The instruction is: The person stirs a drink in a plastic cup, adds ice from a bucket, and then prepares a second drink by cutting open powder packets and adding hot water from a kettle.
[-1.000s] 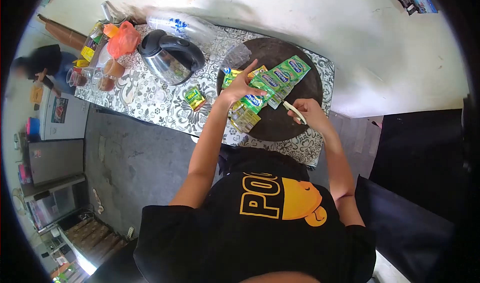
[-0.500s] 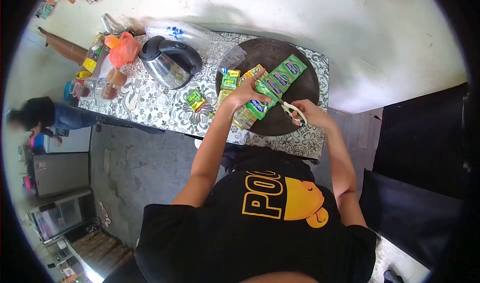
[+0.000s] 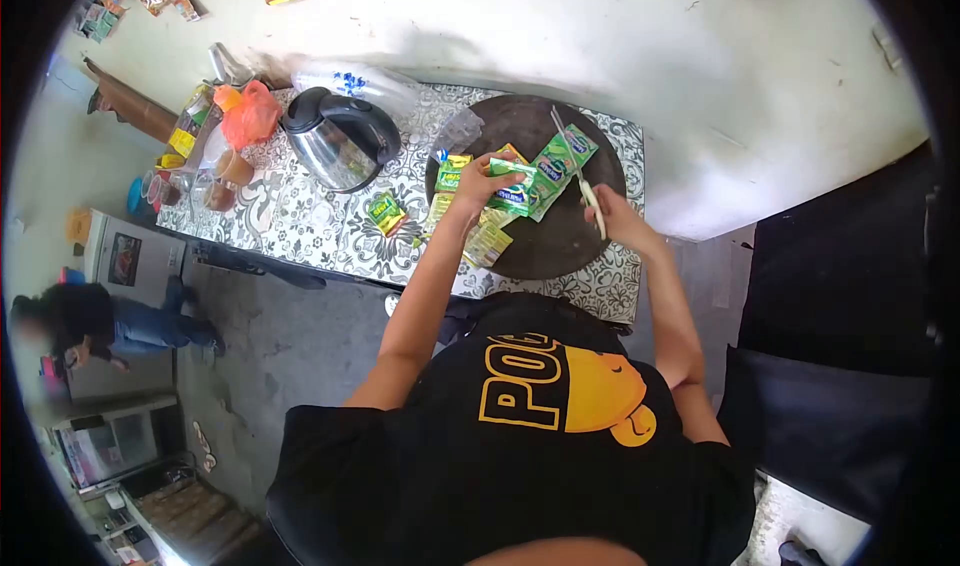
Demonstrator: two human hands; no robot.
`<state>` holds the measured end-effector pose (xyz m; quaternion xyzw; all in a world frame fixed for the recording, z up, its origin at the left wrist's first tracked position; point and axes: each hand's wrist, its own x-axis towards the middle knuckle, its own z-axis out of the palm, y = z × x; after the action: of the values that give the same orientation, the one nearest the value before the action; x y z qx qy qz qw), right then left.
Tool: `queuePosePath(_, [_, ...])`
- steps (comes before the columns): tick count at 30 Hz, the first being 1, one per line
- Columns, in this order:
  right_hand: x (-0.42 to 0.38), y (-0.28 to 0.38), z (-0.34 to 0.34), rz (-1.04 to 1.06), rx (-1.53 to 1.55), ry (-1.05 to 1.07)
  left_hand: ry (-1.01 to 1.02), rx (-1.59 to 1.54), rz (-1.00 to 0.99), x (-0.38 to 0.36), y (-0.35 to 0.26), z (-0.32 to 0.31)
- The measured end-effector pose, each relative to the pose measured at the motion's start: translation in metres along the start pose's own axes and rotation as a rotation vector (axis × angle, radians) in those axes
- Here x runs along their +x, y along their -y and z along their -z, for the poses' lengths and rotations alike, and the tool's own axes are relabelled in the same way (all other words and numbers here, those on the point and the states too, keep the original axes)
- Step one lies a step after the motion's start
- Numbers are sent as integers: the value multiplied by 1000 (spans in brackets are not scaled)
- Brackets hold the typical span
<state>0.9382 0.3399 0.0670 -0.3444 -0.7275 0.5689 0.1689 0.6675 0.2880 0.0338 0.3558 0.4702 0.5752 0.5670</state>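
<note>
My left hand (image 3: 480,182) is closed on a green sachet (image 3: 511,198), pinching it over a dark round board (image 3: 545,256). Just right of that sachet lies a strip of matching green sachets (image 3: 551,174), which it overlaps in this view. My right hand (image 3: 615,222) grips white-handled scissors (image 3: 588,194), their blades pointing away from me across the strip's far end. Beneath and beside my left hand are yellow-green sachets (image 3: 455,171), with more pale ones (image 3: 487,245) nearer me on the board.
A kettle (image 3: 335,141) stands left of the board on the patterned table (image 3: 290,206). One yellow-green sachet (image 3: 386,213) lies in front of it. Cups of brown liquid (image 3: 234,168) and an orange plastic bag (image 3: 252,114) are farther left. Another person (image 3: 110,321) stands beyond the table's left end.
The held sachet has shifted left and away from me, now angled off the strip. The scissors have left the gap between sachets and swung to point farther away. The other person has moved nearer me.
</note>
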Motion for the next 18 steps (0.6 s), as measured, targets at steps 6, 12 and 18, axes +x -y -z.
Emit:
queuePosePath(6, [-24,-11,-49,-176,-107,138,39,5,62,-14,-3,-13])
queuePosePath(12, [-33,13,-54,-152,105,203,83,71,87,-24,-8,-17])
queuePosePath(18, [-29,18,-67,-82,57,52,121,-59,55,-28,-21,-11])
